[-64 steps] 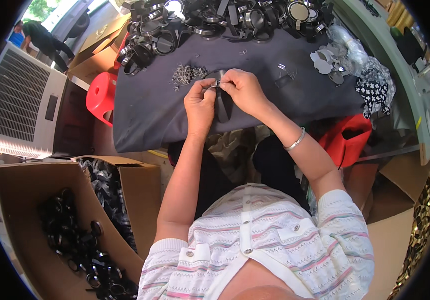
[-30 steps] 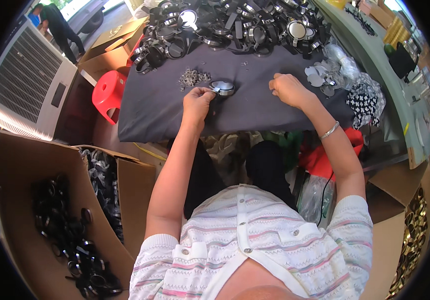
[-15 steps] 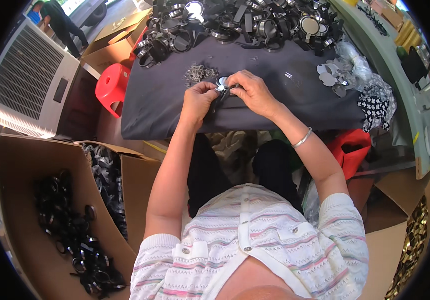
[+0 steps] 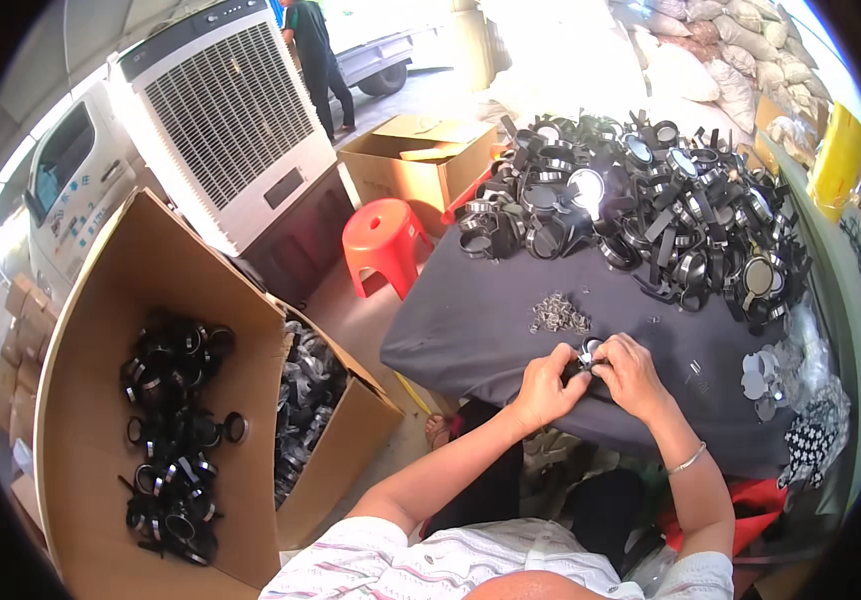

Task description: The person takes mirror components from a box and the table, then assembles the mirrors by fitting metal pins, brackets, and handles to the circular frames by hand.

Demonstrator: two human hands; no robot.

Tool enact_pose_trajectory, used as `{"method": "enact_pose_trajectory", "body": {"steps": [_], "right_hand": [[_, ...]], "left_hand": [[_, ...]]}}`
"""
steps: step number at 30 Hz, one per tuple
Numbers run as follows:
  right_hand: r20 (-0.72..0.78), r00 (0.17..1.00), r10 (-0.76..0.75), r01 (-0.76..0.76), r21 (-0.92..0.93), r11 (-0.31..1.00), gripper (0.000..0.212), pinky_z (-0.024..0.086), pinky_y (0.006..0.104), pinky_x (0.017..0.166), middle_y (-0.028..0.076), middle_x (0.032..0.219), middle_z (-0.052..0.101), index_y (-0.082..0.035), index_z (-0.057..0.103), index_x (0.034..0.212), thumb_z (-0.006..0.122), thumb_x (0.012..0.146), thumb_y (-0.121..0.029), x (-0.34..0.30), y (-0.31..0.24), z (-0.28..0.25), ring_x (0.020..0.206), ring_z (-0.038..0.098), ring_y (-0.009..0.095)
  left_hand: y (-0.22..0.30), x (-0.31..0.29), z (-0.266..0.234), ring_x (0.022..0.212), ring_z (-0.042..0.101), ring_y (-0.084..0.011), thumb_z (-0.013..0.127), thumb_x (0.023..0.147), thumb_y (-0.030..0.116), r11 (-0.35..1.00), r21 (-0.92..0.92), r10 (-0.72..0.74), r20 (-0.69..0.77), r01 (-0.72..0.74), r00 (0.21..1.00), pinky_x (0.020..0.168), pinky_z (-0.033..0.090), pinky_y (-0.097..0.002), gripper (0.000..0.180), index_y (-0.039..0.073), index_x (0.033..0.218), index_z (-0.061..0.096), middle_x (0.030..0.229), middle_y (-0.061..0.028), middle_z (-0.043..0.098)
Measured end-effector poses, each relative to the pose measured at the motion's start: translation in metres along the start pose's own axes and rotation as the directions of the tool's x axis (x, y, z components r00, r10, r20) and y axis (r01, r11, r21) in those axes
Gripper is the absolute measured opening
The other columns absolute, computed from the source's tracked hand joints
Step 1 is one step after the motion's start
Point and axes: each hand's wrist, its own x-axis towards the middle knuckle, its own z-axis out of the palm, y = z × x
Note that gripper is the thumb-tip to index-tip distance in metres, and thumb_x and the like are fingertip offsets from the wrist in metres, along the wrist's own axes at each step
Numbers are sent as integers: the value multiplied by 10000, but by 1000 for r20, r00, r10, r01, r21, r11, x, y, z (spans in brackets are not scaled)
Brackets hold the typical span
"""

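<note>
Over the near part of the table (image 4: 471, 310), the left hand (image 4: 549, 385) and right hand (image 4: 635, 374) meet, both pinching one small dark piece (image 4: 589, 350) with a silvery part. Just beyond lies a pile of clips (image 4: 559, 313); pale discs (image 4: 757, 378) lie off to the right. Farther back rises a heap (image 4: 641, 210) of black straps. Past the table's left side stand a red stool (image 4: 383, 230) and a cooler (image 4: 231, 110).

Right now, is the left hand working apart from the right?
No, the left hand and right hand meet at one black-and-silver piece.
</note>
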Motion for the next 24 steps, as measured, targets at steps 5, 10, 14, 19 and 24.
{"method": "enact_pose_trajectory", "body": {"steps": [5, 10, 14, 19, 24], "right_hand": [[126, 992, -18, 17, 16, 1000, 150, 443, 423, 662, 131, 784, 534, -24, 502, 821, 615, 724, -46, 21, 8, -9, 762, 524, 349], [220, 972, -85, 60, 117, 991, 129, 444, 402, 684, 121, 798, 512, -11, 512, 825, 592, 732, -51, 38, 21, -5, 772, 522, 322], [47, 999, -24, 20, 90, 996, 119, 455, 384, 687, 112, 784, 537, -21, 532, 844, 600, 753, -56, 26, 22, 7, 782, 550, 304], [-120, 968, 222, -191, 229, 955, 99, 460, 298, 661, 72, 759, 555, -15, 531, 841, 596, 767, -1, -11, 15, 6, 701, 570, 202], [-392, 782, 484, -268, 490, 830, 99, 425, 240, 570, 10, 671, 534, 3, 509, 809, 603, 789, 27, -50, 20, -1, 641, 494, 64]], "left_hand": [[-4, 5, 3, 480, 543, -318, 653, 737, 127, 983, 180, 30, -3, -29, 1000, 446, 404, -371, 221, 35, 863, 495, 539, -133, 514], [-8, 13, 3, 550, 576, -366, 633, 741, 170, 978, 208, -5, -43, 14, 999, 477, 451, -419, 197, 56, 801, 484, 595, -161, 561], [-15, 15, 4, 540, 584, -339, 658, 760, 180, 974, 220, 74, -68, -57, 995, 487, 455, -398, 227, 47, 854, 501, 572, -138, 554], [-19, 10, 8, 574, 571, -366, 678, 778, 229, 971, 226, 75, 14, -76, 997, 501, 429, -426, 288, 39, 904, 502, 617, -165, 559], [-14, 11, 13, 582, 559, -391, 658, 792, 192, 955, 275, 133, -63, -111, 989, 510, 422, -440, 238, 39, 859, 489, 612, -175, 552]]}}
